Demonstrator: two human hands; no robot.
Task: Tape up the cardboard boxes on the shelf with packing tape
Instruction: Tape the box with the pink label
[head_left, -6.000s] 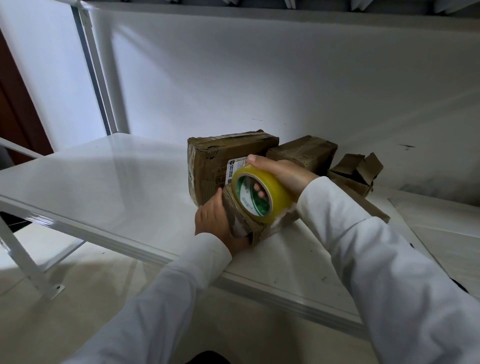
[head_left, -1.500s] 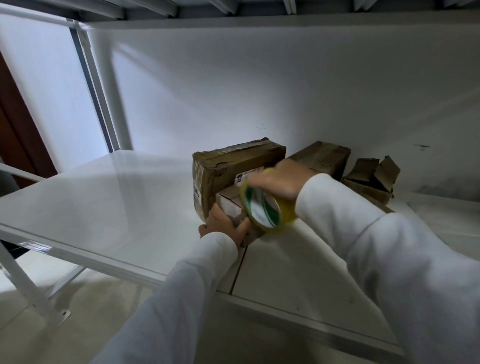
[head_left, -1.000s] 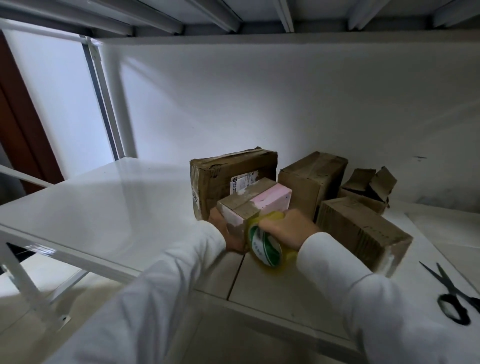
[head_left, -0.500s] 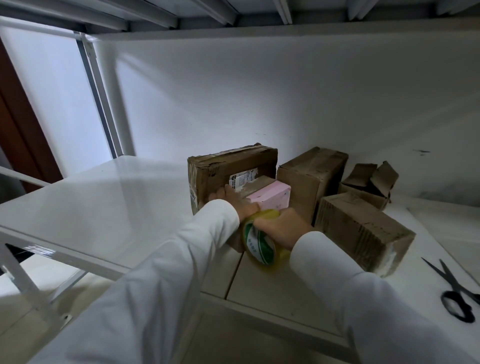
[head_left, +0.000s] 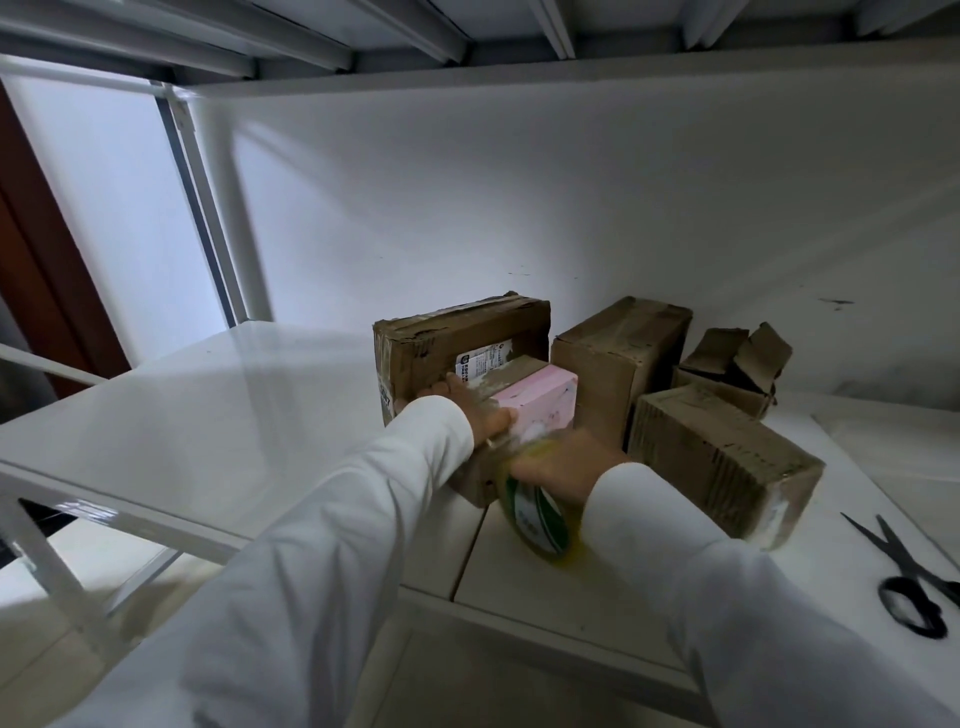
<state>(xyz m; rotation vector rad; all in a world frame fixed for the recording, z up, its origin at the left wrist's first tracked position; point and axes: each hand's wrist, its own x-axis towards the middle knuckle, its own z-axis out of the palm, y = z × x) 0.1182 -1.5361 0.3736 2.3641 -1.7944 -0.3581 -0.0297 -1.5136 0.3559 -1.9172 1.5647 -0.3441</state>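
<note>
A small cardboard box with a pink face (head_left: 535, 397) stands on the white shelf (head_left: 197, 415). My left hand (head_left: 475, 410) presses flat on its top, fingers spread over a strip of tape. My right hand (head_left: 563, 462) grips a yellow roll of packing tape (head_left: 537, 517) with a green-and-white core, held low against the box's front face. Behind stands a taller taped box (head_left: 457, 343) with a white label. To the right are a brown box (head_left: 618, 358), a tilted box (head_left: 722, 462) and an open-flapped box (head_left: 735, 364).
Black scissors (head_left: 909, 582) lie on the shelf at the far right. The shelf's front edge (head_left: 156, 530) runs below my arms, and an upper shelf (head_left: 467, 31) hangs overhead. A white wall (head_left: 519, 197) closes the back; an upright post (head_left: 228, 218) stands at the left.
The roll came down from the box's top to its front face. My left hand shifted from the box's left side onto its top. The view tilted up, showing the scissors.
</note>
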